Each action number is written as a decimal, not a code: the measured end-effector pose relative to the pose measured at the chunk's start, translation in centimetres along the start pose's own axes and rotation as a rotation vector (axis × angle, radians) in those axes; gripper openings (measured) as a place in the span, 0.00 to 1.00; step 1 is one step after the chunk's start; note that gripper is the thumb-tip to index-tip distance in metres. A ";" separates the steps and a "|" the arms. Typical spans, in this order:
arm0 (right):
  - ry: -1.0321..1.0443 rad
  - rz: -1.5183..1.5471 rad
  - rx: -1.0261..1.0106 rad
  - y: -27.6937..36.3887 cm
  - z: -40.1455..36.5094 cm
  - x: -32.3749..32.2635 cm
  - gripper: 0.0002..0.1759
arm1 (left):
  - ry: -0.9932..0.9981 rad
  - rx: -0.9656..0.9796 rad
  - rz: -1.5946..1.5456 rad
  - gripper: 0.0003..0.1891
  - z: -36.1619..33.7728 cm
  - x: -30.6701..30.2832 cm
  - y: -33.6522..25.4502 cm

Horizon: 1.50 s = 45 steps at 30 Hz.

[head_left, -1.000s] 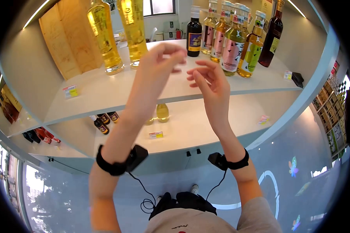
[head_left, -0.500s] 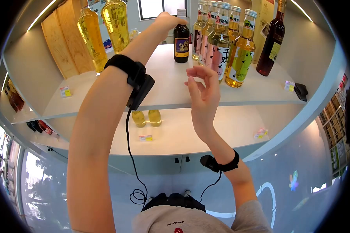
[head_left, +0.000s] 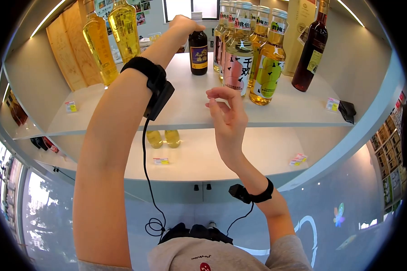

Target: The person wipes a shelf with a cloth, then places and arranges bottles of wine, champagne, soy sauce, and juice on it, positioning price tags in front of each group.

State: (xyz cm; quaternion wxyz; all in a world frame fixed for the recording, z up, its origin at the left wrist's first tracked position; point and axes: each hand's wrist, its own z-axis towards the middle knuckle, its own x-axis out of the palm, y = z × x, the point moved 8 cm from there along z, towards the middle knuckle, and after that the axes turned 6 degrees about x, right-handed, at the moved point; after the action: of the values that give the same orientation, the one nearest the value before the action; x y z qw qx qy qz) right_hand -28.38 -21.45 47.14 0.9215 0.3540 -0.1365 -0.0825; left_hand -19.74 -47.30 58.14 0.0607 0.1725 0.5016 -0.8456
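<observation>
**Left hand up at the dark bottle, right hand idle below**

A second ago both hands hung together in front of the shelf. Now the left hand [head_left: 183,23] has stretched far back to the neck of the dark bottle [head_left: 198,49], where it already was half a second ago. The right hand [head_left: 228,116] has sunk a little and stayed empty.

The left fingers lie against the bottle's neck just under its pale cap. Whether they close around it cannot be told. The arm runs straight up and away, with a black wristband [head_left: 145,68] and a cabled device on its underside.

The right fingers [head_left: 221,93] are loosely curled and apart, holding nothing. The palm faces left in front of the shelf [head_left: 298,106] edge, forearm upright.

The dark bottle stands upright at the back of the shelf, just left of a cluster of yellow bottles. It has a blue-and-gold label, too small to read. The pink bottle [head_left: 238,63] at the front of the cluster bears large white Chinese characters. Beside it stands the green bottle [head_left: 267,71], and a wine bottle [head_left: 309,50] is further right. Price tags [head_left: 332,104] sit at the shelf edge, unreadable.
</observation>
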 end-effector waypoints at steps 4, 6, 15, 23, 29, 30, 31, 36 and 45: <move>0.015 -0.054 -0.039 0.1 -0.1 -0.1 0.08 | -0.075 0.039 0.000 0.29 -1.8 -1.2 -0.6; 0.032 -0.098 -0.064 0.0 -0.3 0.0 0.08 | -0.148 0.081 0.010 0.26 -3.5 -2.4 -2.1; 0.157 -0.031 -0.116 2.5 -2.6 4.2 0.11 | -0.048 0.304 0.199 0.24 -11.3 -10.7 -8.5; 0.271 0.025 -0.118 2.3 -6.7 10.1 0.15 | -0.100 0.137 0.134 0.19 -27.5 -17.0 -11.4; 0.655 0.113 0.097 -1.6 -14.6 16.9 0.33 | -0.005 0.052 0.125 0.16 -35.4 -21.1 -3.6; 0.714 0.123 0.163 -2.1 -16.0 18.2 0.36 | -0.014 0.060 0.089 0.15 -36.5 -21.4 -1.9; 0.761 0.129 0.221 -3.3 -17.5 19.3 0.39 | -0.022 -0.044 0.060 0.15 -37.4 -21.8 0.4; 0.848 0.032 0.541 -9.0 -23.7 23.3 0.39 | -0.100 -0.240 -0.073 0.13 -40.2 -23.1 11.5; 0.709 -0.131 0.635 -21.0 -27.7 28.6 0.29 | -0.087 -0.237 -0.124 0.16 -39.6 -23.1 25.1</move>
State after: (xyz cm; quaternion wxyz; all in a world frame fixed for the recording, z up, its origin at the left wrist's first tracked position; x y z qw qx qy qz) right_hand 6.16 -26.56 18.82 0.7505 0.6321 0.1904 0.0314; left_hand 17.88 -26.80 28.16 0.0500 0.0962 0.6045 -0.7892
